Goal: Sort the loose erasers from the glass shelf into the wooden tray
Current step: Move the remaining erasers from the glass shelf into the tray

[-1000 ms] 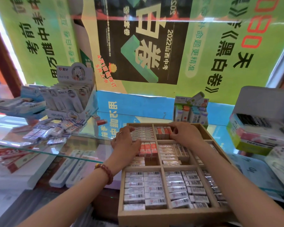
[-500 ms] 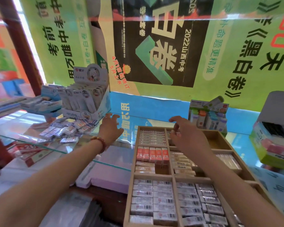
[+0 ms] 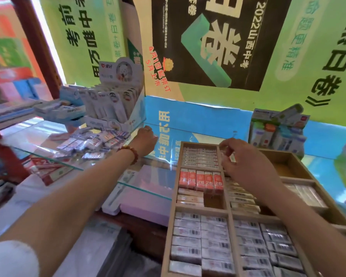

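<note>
White wrapped erasers [image 3: 92, 142] lie jumbled on the glass shelf [image 3: 48, 134].

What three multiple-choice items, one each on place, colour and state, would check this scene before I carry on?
1. Where does the loose pile lie? A on the floor; B on the shelf; C in a drawer.
2. What colour are the 2B erasers? A blue; B green; C red.
3. How is the far right compartment of the tray? A empty; B full; C lidded.
Answers: 1 B, the pile lies on the glass by the left hand. 2 C, their wrappers show red. 3 A, only bare wood shows inside.
</note>
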